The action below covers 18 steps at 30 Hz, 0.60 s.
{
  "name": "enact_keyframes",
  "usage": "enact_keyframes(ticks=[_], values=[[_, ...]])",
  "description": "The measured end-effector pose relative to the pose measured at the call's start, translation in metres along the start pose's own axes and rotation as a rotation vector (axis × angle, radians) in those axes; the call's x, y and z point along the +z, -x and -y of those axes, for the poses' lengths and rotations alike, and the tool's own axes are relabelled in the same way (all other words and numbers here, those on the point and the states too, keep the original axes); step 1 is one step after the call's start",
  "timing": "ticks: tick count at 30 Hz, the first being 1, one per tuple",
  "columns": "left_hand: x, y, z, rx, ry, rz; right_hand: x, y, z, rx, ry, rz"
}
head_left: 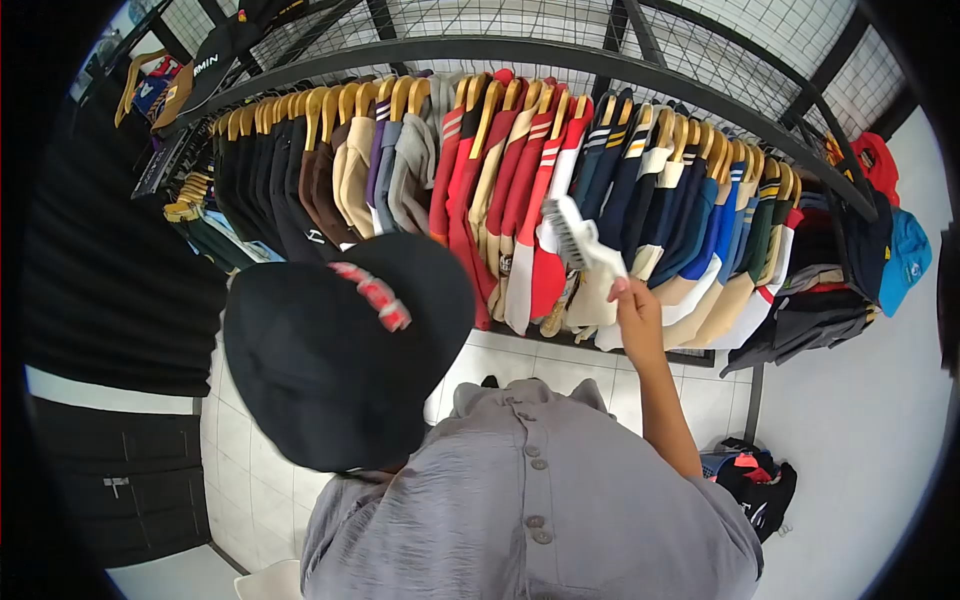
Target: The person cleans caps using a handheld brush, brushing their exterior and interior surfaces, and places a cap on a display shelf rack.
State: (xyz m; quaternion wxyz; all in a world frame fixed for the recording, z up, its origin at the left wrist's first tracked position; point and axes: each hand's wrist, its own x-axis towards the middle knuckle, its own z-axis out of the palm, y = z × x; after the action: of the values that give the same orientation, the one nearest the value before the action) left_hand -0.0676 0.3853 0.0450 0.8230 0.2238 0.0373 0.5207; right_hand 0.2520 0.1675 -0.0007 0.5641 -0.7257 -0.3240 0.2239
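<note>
A black cap (320, 370) with red and white lettering is held up at the left, its brim toward the right. My left hand is hidden behind or inside the cap; only a bit of skin shows at the cap's lower edge. My right hand (634, 305) is closed on the end of the white handle of a brush (578, 236). The brush is raised to the right of the cap, apart from it, with its dark grey bristles facing left.
A long rack of jackets (500, 180) on wooden hangers spans the view ahead, under a black metal frame (560, 62). More caps hang at the upper left and right. Dark items (757, 490) lie on the floor at the right.
</note>
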Motion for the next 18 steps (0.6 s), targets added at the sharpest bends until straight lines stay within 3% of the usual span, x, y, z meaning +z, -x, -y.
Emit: enact_keyframes(ticks=[5,7,11,16,18], values=[[-0.024,0.001,-0.019,-0.115,0.218,0.235,0.017,0.013,0.013,-0.077,-0.006,0.143],[-0.028,-0.001,-0.02,-0.18,0.28,0.32,0.023,0.017,0.012,0.038,-0.299,0.253],[-0.022,-0.006,0.003,-0.274,0.362,0.436,0.028,0.022,0.023,-0.009,-0.399,0.286],[0.027,-0.003,0.053,-0.116,0.323,0.338,0.029,0.025,0.039,-0.053,-0.367,0.282],[0.033,0.003,0.066,-0.157,0.305,0.231,0.029,0.028,0.045,-0.117,-0.337,0.255]])
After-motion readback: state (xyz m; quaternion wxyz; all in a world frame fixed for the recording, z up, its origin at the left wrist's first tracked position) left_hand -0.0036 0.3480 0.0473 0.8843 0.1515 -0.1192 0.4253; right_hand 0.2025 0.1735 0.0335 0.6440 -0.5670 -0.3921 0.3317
